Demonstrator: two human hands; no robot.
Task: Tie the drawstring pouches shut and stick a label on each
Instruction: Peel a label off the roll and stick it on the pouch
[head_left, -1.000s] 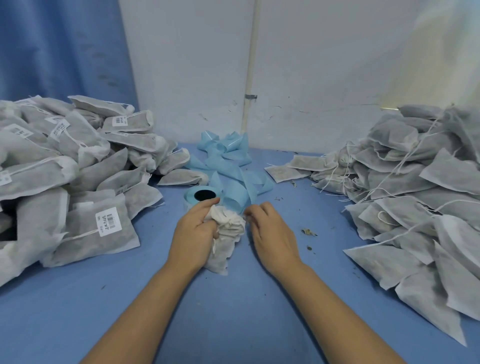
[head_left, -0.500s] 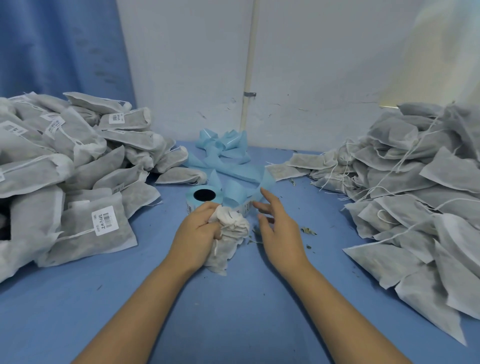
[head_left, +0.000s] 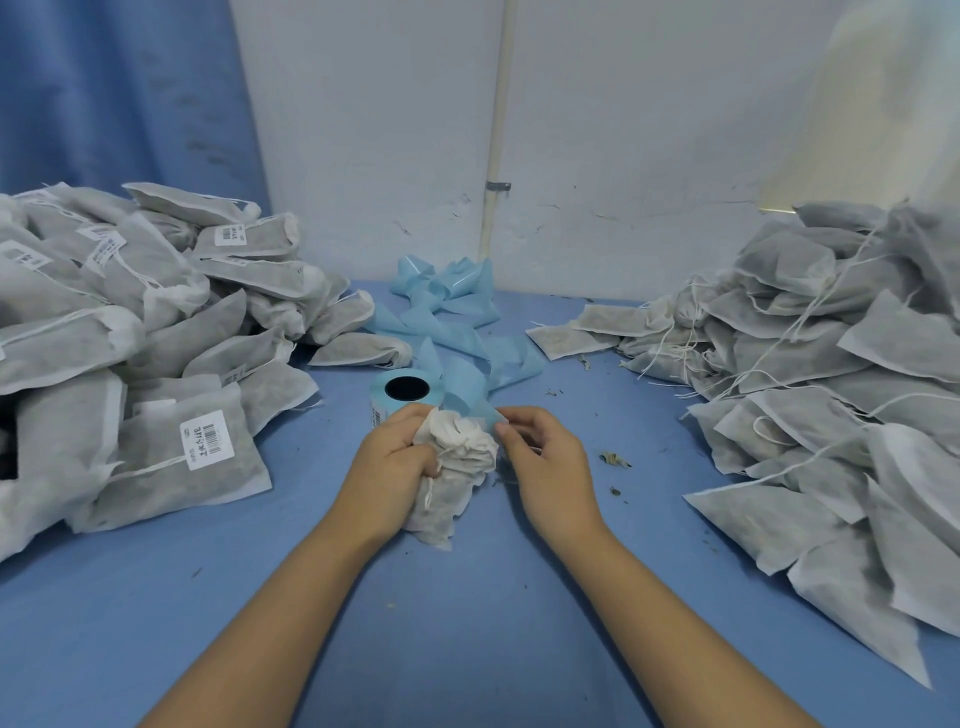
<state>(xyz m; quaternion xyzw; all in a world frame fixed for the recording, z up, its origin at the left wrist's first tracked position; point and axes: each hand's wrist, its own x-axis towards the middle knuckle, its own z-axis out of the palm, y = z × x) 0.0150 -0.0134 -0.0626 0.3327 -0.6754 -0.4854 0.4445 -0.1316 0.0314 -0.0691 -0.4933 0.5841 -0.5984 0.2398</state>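
My left hand (head_left: 389, 460) grips a grey drawstring pouch (head_left: 457, 467) just below its gathered, puckered top, and the pouch stands on the blue table (head_left: 467, 623). A loop of white string hangs beside my left fingers. My right hand (head_left: 545, 457) has its fingers curled, with thumb and forefinger pinching the pale blue label strip (head_left: 475, 402) where it passes the pouch's top. The strip comes off the label roll (head_left: 405, 392) lying flat just behind my hands. Whether a label is on the pinched part is hidden.
A heap of tied pouches with barcode labels (head_left: 156, 332) fills the left side. An untied heap with loose white strings (head_left: 831, 364) fills the right. Used blue backing tape (head_left: 447, 306) lies tangled by the wall. Dry herb crumbs (head_left: 614, 458) dot the table.
My right hand left the pouch, reached open toward the label roll, and now its fingers have curled to pinch the blue strip. My left hand has kept its grip on the pouch.
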